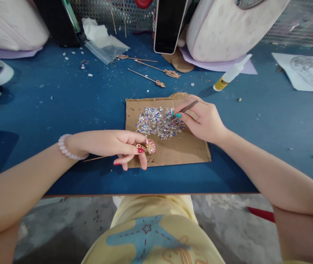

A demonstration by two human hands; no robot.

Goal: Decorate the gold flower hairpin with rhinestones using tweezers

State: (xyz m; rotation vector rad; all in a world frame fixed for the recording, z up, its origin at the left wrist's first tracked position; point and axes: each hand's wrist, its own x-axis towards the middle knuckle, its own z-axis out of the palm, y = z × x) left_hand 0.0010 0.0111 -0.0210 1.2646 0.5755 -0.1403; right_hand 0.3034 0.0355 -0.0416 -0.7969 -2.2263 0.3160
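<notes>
On cardboard [197, 150], gem pile [160, 124] lies just left of our right hand [203, 119], which pinches tweezers [190, 106], tips angled down-left at pile; whether they grip any gem, we cannot tell. Our left hand [115, 143], clamped on hairpin [142, 147], sits at pile's near-left side; hairpin lies crosswise, pink head [151, 146] rightward, toward our right hand, thin stem [94, 158] leftward by wrist [76, 146].

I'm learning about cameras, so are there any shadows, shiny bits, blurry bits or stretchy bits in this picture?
In the head view, a soft shadow falls left of the yellow-labelled squeeze bottle; the small gems glitter; the grey printed sheet looks blurry; and the right forearm looks stretched, probably by a wide lens.
</notes>
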